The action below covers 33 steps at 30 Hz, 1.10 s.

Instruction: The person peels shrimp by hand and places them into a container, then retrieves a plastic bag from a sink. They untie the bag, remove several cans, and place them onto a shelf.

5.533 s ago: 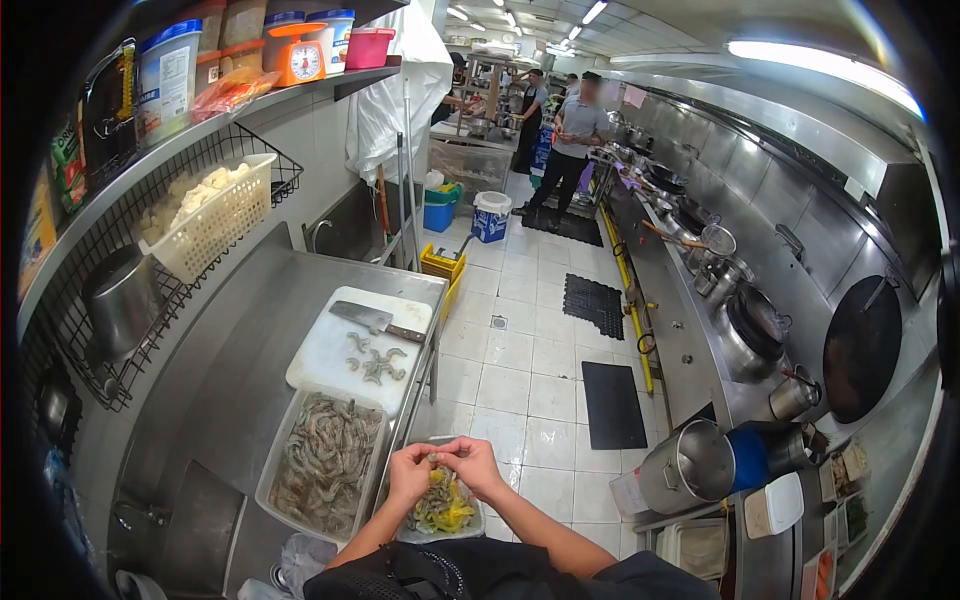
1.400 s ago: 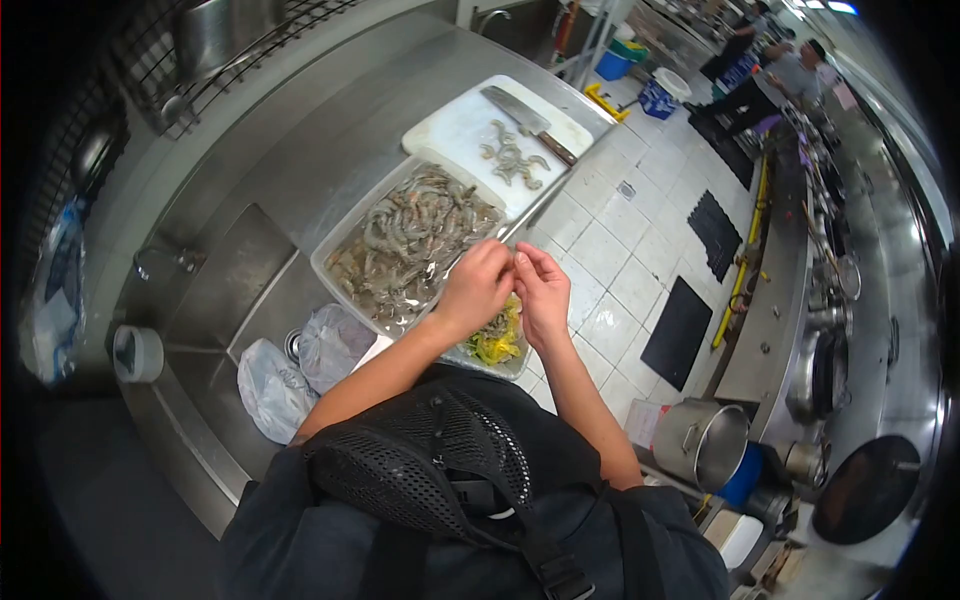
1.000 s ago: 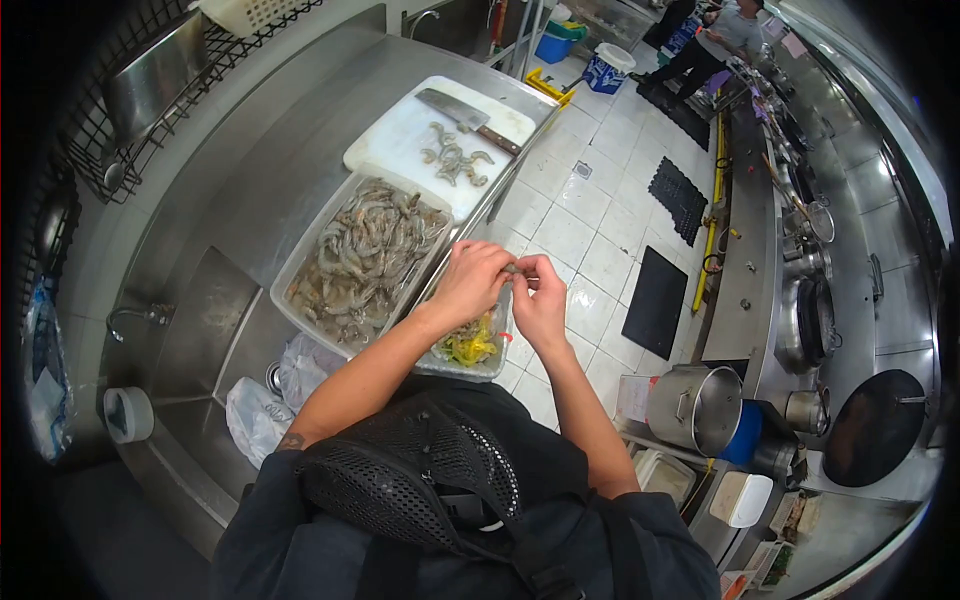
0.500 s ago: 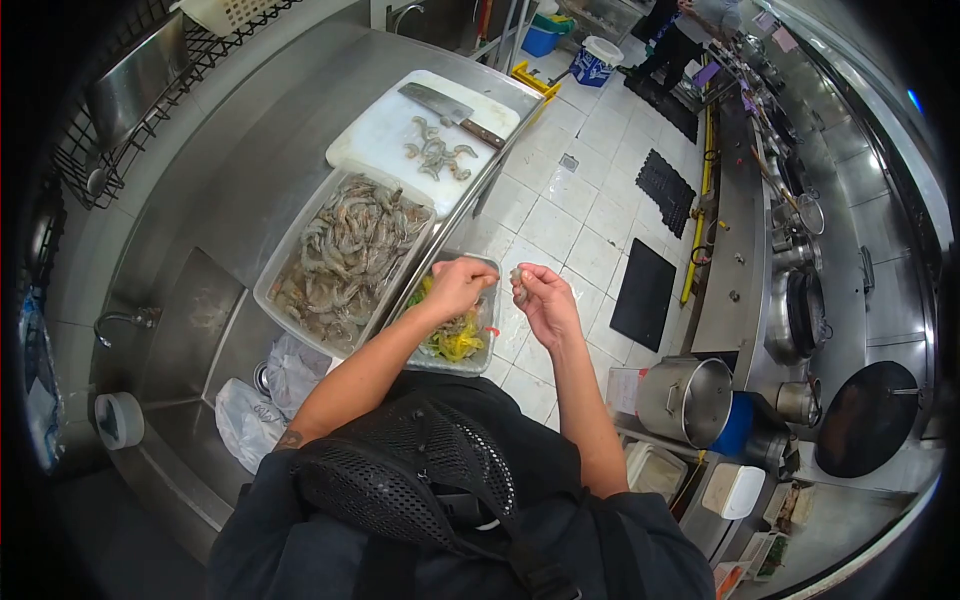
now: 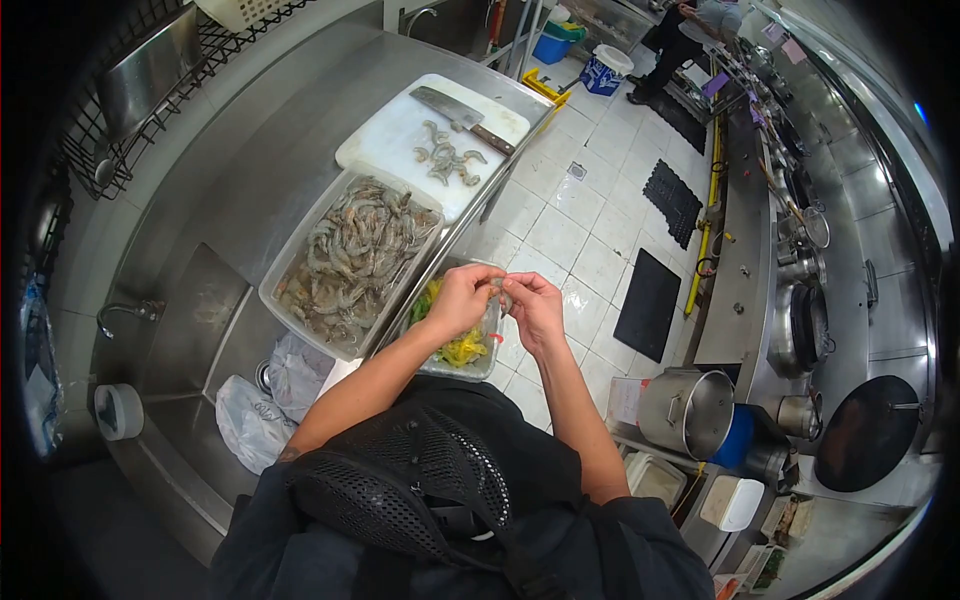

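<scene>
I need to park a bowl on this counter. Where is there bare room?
Bare steel lies left of the shrimp tray and cutting board, toward the back wall. The board holds a cleaver and peeled shrimp; the sink is partly filled with bags.

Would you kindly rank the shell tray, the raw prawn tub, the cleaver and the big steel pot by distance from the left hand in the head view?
From the left hand:
1. Shell tray, directly beneath.
2. Raw prawn tub, on the counter beside it.
3. Cleaver and big steel pot, on opposite sides; too close to call.
</scene>
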Available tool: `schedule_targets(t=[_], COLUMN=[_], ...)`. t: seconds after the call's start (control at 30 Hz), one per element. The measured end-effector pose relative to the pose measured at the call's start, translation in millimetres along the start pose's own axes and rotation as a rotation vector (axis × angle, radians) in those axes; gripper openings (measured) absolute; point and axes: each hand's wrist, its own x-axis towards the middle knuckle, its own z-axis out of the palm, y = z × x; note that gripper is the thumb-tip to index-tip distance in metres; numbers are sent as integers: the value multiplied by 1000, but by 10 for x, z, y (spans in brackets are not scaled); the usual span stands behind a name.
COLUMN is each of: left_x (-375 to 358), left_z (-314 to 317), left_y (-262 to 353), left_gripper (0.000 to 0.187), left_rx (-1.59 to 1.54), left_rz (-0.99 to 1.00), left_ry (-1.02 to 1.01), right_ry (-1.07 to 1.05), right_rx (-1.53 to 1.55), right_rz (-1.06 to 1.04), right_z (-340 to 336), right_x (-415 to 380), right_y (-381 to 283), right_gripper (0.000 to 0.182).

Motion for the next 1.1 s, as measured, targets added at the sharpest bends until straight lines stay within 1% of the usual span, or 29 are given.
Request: schedule_targets(t=[0.03,0.07,0.13,0.2,0.27,0.33,0.37,0.43,0.47,0.5,0.57,0.6,0.67,0.7,0.73,0.77,0.83,0.87,0.9,0.97,1.0,1.1], left_x=[-5,-10,-20,-23,-42,-46,-50,-9,43,88,146,130,94,100,72,54,3,-11,-8,-54,-48,-17], left_z=[-8,-17,-27,-27,-39,-46,-41,-35,-40,-85,-184,-179,-170,-159,-132,-98,-25,-19,21,93,26,-13], left_y=[8,16,7,-27,-97,-138,-155,-217,-241,-252,-271,-281,-274,-252,-244,-246,-239,-231,-158,-1,246,124], left_gripper=[26,26,27,26,24,23,23,19,16,16,17,17,30,37,45,45,49,45,45,35,32,29], left_rx=[73,75,164,157,148,178,177,59,-78,-78,123,117,373,505,470,474,274,148,148,97,244,237], left_rz=[119,120,220,203,176,110,101,5,-78,-74,33,36,98,137,109,121,-22,-41,-28,-108,-167,-175], left_ry=[32,30,61,59,60,26,19,35,72,69,79,79,-13,-64,-96,-114,-25,-47,-49,-54,-144,-97], right_ry=[-1,13,30,4,-28,-91,-83,-181,-199,-198,-153,-150,-59,-56,-34,-8,23,53,77,82,78,59], right_rx=[2,12,21,83,80,103,107,50,12,12,7,2,58,64,74,86,102,53,3,-45,-43,-16], right_rz=[0,10,19,81,124,200,207,274,266,262,189,186,42,23,20,22,-10,-56,-107,-136,-152,-173], right_z=[27,48,30,-9,-76,-162,-214,-274,-285,-269,-232,-208,-102,-79,-73,-75,-32,-10,12,30,54,119], right_x=[-11,-28,-32,-17,-5,-4,-14,-41,-57,-74,-128,-156,-153,-123,-102,-96,-91,-92,-67,-65,-58,-24], right_y=[-5,-10,-5,33,43,52,50,21,25,12,2,7,11,0,3,25,49,47,17,27,41,37], right_gripper=[9,9,8,9,9,10,10,6,7,7,10,10,17,17,20,24,24,25,25,22,20,18])
